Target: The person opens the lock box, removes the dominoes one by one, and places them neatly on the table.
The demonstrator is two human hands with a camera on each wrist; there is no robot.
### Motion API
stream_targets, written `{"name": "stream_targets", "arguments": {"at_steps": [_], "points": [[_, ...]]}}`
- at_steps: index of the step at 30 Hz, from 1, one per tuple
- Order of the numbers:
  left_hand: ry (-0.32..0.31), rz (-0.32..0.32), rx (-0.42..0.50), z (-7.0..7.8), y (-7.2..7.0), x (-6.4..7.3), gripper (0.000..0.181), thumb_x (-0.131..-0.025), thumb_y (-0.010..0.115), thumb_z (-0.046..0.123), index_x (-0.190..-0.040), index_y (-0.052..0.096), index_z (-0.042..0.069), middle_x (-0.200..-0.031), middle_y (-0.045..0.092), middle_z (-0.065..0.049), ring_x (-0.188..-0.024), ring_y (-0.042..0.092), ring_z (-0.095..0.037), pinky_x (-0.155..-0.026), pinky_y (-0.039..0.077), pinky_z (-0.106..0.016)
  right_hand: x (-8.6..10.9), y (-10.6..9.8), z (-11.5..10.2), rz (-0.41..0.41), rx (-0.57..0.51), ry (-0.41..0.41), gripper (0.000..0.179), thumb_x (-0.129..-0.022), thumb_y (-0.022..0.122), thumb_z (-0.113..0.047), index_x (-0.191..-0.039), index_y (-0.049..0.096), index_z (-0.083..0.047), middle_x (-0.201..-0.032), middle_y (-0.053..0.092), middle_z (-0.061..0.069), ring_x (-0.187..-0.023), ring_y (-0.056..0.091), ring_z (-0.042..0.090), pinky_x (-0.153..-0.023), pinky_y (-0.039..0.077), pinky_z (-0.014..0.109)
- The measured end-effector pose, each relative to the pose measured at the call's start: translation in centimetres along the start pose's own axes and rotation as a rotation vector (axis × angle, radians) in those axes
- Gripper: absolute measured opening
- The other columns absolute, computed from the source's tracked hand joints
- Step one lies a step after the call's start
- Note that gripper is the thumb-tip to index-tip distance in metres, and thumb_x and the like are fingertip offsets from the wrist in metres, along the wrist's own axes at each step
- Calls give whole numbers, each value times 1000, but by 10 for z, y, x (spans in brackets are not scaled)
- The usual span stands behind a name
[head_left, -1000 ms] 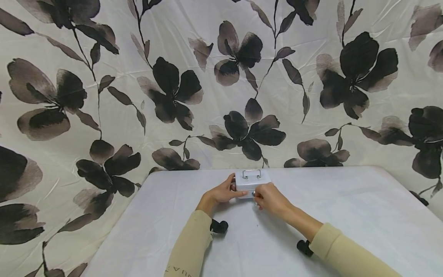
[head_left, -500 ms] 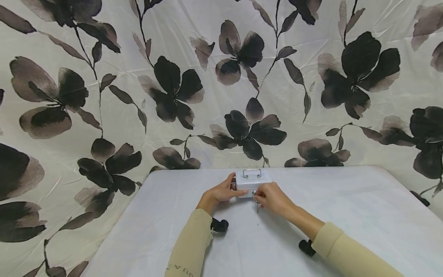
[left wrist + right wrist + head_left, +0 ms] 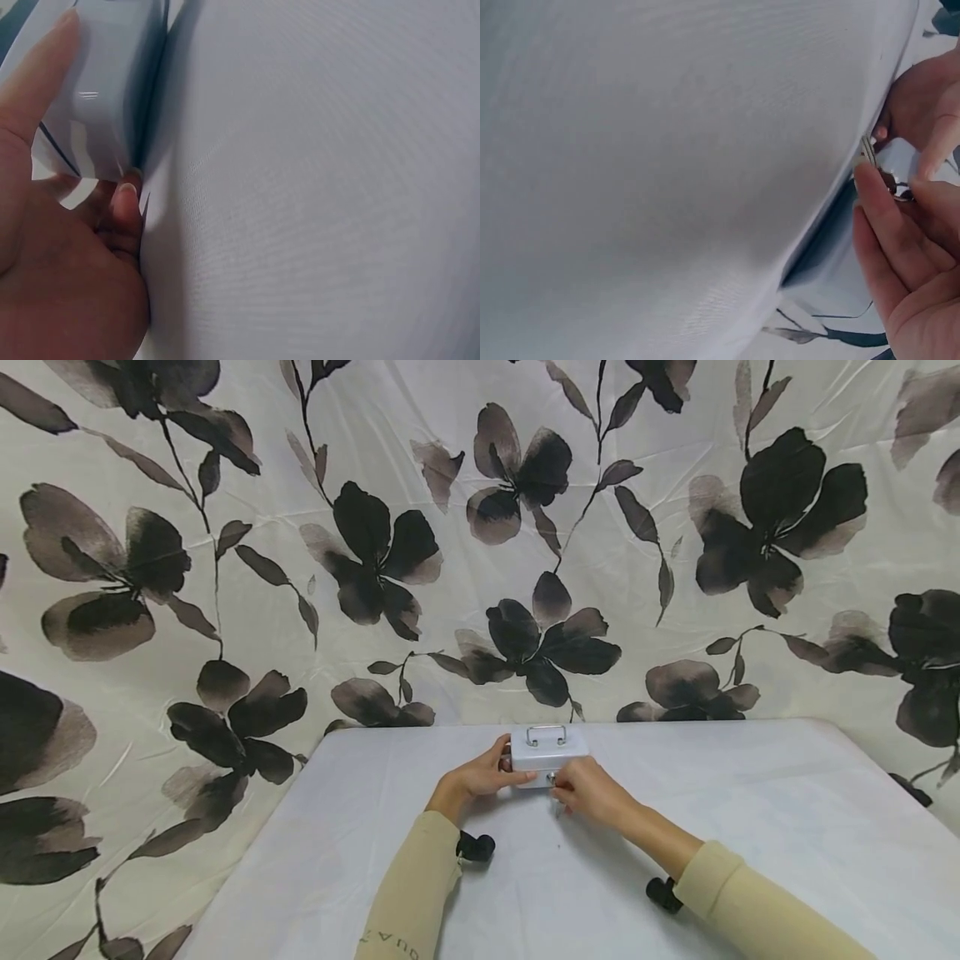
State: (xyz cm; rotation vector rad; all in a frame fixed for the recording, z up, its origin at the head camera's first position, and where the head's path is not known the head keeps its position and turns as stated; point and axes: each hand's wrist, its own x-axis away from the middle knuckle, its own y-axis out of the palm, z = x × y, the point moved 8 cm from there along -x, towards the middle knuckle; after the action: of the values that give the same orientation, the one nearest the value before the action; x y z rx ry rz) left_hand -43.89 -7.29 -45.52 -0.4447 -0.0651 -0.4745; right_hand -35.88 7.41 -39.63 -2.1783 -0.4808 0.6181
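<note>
A small white cash box (image 3: pixel 527 762) with a folded-up metal handle (image 3: pixel 546 736) on its lid stands shut near the table's far edge. My left hand (image 3: pixel 480 777) grips its left end, the thumb lying along the front and the other fingers round the side. At the front lock (image 3: pixel 551 777), my right hand (image 3: pixel 592 789) pinches a small key, mostly hidden by the fingers. The right wrist view shows a metal ring (image 3: pixel 904 196) by the thumb and more keys (image 3: pixel 868 150) hanging below the fingertips. In the left wrist view, the box's end (image 3: pixel 97 82) sits between thumb and fingers.
A white cloth (image 3: pixel 675 810) covers the table. Behind and to the left hangs a pale curtain (image 3: pixel 420 435) with dark flowers. Black wrist cameras (image 3: pixel 476 849) show under both sleeves.
The right fingers shift slightly at the lock, leaving a bit more of it in sight, and the hanging keys sway. The left hand and the box stay in place.
</note>
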Motion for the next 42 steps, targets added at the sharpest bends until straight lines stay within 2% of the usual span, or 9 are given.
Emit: {"name": "stream_targets", "arguments": {"at_steps": [8,16,24,34,42], "points": [[16,1,-12,1,2,1,95,-90,80,37,-161,21,17,-152,41,-12,-133,39,-25,-119,21,-50,0,-2,1,54,-11,13,17,-90,67,6,-73,71,2,-61,67,6,-51,57,5,-52,44,22],[14,-4,-17,0,2,2,94,-89,81,36,-160,23,16,-147,45,-10,-127,43,-25,-117,25,-50,1,1,4,56,-19,49,15,-91,69,4,-76,72,2,-60,67,5,-51,56,4,-52,43,22],[11,-6,9,2,1,3,94,-89,82,35,-160,23,16,-144,46,-9,-125,43,-24,-115,26,-48,1,0,12,34,-88,123,12,-90,71,-1,-78,73,1,-66,70,6,-55,67,16,-55,48,25],[6,-1,-6,1,0,2,94,-89,81,34,-160,23,14,-142,47,-10,-122,44,-24,-111,29,-47,1,1,18,10,-199,189,14,-93,69,-8,-85,74,2,-72,73,8,-60,72,22,-59,50,27],[7,4,-11,0,-1,0,94,-89,82,33,-160,23,14,-145,47,-10,-122,46,-24,-113,30,-49,6,4,24,-8,-333,303,19,-97,66,-10,-88,73,4,-78,74,10,-65,73,24,-63,54,30]]}}
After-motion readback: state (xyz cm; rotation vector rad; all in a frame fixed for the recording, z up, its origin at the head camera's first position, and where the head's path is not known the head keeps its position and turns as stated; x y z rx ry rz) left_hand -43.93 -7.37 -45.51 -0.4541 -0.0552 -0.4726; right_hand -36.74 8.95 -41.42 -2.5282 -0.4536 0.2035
